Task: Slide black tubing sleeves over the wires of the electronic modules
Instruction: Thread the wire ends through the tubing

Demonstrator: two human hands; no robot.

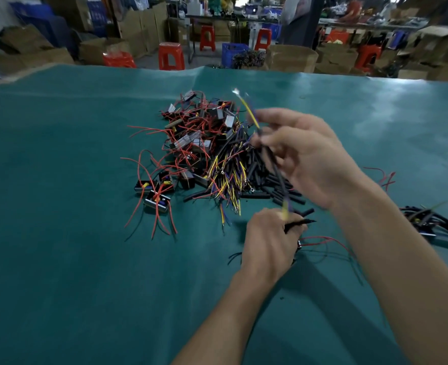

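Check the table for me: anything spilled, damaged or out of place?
Nothing looks damaged. The modules, wires and loose black sleeves lie in one tangled heap on the green mat. The right hand pinches a sleeve on a yellow wire; the left hand grips its lower end.

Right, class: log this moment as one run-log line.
step: sleeving | right hand: pinches black sleeve on yellow wire | left hand: grips wire's lower end | pile of modules: on table

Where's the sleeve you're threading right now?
In the head view, right of centre: the black sleeve runs between the right hand and left hand, just right of the wire pile.
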